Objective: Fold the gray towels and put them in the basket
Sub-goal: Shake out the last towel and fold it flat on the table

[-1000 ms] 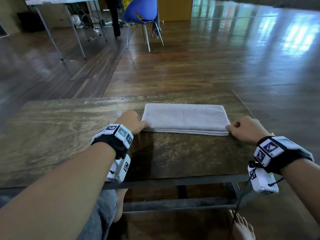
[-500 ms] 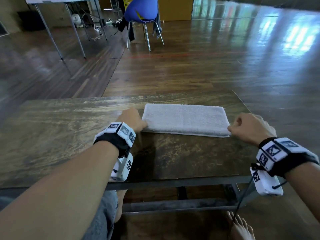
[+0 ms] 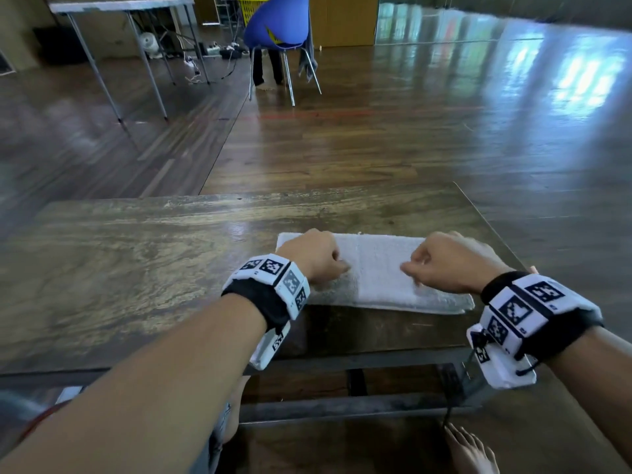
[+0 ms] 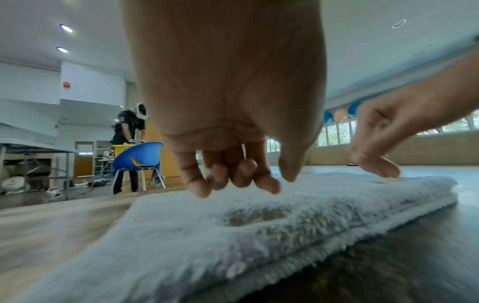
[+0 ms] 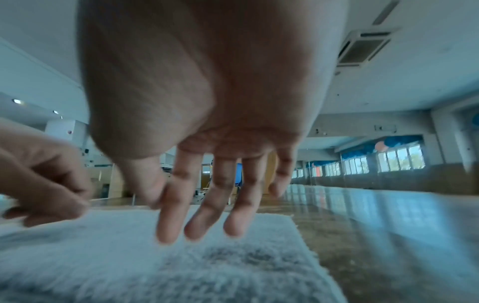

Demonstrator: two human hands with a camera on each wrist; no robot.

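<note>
A pale gray towel [image 3: 376,271], folded into a long strip of several layers, lies on the right part of the dark wooden table [image 3: 136,268]. Both hands hover over its top. My left hand [image 3: 314,258] is above the towel's left end, fingers loosely curled and thumb pointing down; in the left wrist view the left hand [image 4: 259,182] holds nothing just above the towel [image 4: 259,225]. My right hand [image 3: 444,265] is over the right half; in the right wrist view the right hand [image 5: 202,225] hangs with relaxed, nearly straight fingers just above the towel [image 5: 129,256].
The table's right edge [image 3: 492,230] runs close to the towel's right end. Across the wooden floor stand a blue chair [image 3: 280,25], a yellow crate [image 3: 254,1] behind it with a person there, and a folding table [image 3: 119,5]. My bare foot [image 3: 472,449] is below the table.
Both hands have let go of the towel's near corners and moved inward and forward over its top. The towel lies as it did, folded.
</note>
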